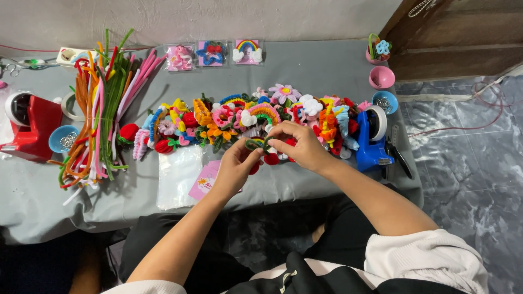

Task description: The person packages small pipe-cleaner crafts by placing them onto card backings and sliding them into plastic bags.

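hands: left hand [235, 163], right hand [301, 146] | pinching green pipe-cleaner piece [256, 144] (red bits below) | grey table [327, 71]

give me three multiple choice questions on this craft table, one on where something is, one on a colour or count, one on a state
1. Where is the bundle of pipe cleaners?
A. left part of the table
B. on the floor
C. in the pink bowl

2. What colour is the tape dispenser nearest the right hand?
A. yellow
B. blue
C. white

3. What are both hands doing?
A. lying flat on the table
B. hanging in the air with nothing in them
C. pinching a small green and red pipe cleaner piece

Answers: 1 A, the bundle lies left of the row of finished shapes. 2 B, its body is blue. 3 C, the left hand and right hand meet on the piece.
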